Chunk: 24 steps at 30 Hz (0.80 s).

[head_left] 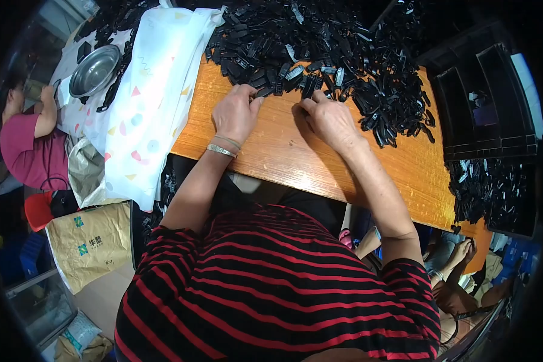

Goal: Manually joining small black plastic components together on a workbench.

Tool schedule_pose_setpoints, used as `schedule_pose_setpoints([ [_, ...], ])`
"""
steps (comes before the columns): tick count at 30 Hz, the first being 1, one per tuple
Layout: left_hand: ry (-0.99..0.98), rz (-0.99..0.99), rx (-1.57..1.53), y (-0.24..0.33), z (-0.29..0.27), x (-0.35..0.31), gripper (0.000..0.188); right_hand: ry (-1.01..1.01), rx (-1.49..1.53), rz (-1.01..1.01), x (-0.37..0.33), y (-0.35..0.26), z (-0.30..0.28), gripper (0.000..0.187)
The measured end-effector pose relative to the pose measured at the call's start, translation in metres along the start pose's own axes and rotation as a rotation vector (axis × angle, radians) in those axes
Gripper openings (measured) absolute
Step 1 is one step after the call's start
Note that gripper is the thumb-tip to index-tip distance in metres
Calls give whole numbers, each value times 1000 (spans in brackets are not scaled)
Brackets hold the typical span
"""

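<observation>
A large heap of black plastic parts [326, 48] remains on the wooden table [271, 151], the left hand [235, 113] and right hand [332, 120] at its near edge with fingers curled, whether grasping I cannot tell, nor what is done.

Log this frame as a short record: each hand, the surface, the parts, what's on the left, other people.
Left hand: at the pile's near edge, fingertips by a black part; grip unclear
Right hand: fingertips at black parts; grip unclear
Surface: wooden table
Parts: large pile, mostly black, some pieces shiny
Left side: patterned sheet, metal bowl, brown bag
Other people: one in a maroon top; another partly visible, lower right
</observation>
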State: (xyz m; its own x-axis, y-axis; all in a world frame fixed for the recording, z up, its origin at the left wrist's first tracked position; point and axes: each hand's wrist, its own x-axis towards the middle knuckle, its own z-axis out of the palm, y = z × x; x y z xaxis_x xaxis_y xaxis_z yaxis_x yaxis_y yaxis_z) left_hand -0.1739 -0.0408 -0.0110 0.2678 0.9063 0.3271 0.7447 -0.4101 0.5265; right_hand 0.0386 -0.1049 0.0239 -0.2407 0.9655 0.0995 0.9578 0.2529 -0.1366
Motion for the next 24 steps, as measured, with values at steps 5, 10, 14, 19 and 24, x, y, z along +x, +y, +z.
schedule_pose_setpoints([
  [5, 58, 112, -199, 2, -6, -11, 20, 329, 680, 159, -8, -20, -15, 25],
  [10, -155, 54, -725, 22, -22, -23, 17, 625, 1250, 244, -2, -45, 0, 20],
  [14, -247, -103, -1108, 34, -32, -27, 18, 369, 1270, 360, -11, -56, 2, 29],
  [19, -134, -362, -1540, 57, -28, -39, 24, 555, 1254, 309, -20, -77, 7, 28],
  [24, -206, -491, -1739, 52, -16, -49, 22, 664, 1289, 291, -28, -86, 10, 28],
])
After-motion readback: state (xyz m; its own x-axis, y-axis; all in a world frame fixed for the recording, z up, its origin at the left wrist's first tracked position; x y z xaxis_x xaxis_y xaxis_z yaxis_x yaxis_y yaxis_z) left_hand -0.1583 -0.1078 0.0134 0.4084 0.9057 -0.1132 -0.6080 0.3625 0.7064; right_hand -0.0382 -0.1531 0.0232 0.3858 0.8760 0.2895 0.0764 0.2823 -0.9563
